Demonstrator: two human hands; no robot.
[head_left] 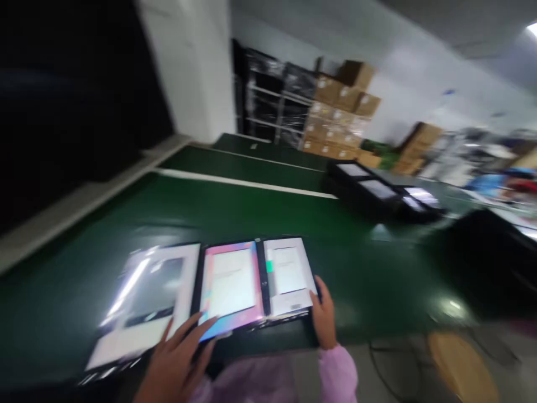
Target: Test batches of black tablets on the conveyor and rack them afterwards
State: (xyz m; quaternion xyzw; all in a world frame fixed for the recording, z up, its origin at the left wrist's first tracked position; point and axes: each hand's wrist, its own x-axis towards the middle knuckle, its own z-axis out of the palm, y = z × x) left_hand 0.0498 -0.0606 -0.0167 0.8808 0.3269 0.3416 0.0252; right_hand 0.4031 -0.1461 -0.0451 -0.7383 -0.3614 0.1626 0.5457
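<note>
Three flat packs lie side by side on the green belt [235,212] in front of me. A large glossy white one [146,296] is on the left, a pink and blue one [230,285] in the middle, a smaller white one [289,274] on the right. My left hand [178,358] rests with fingers spread on the near edges of the left and middle packs. My right hand [324,316] grips the right corner of the smaller white pack. Pink sleeves show at both wrists. The picture is smeared by motion.
A row of black trays [377,193] with pale inserts stands further along the belt to the right. Cardboard boxes [339,106] and a dark rack [268,101] stand at the back wall. A round wooden stool [461,364] is on the floor at the right.
</note>
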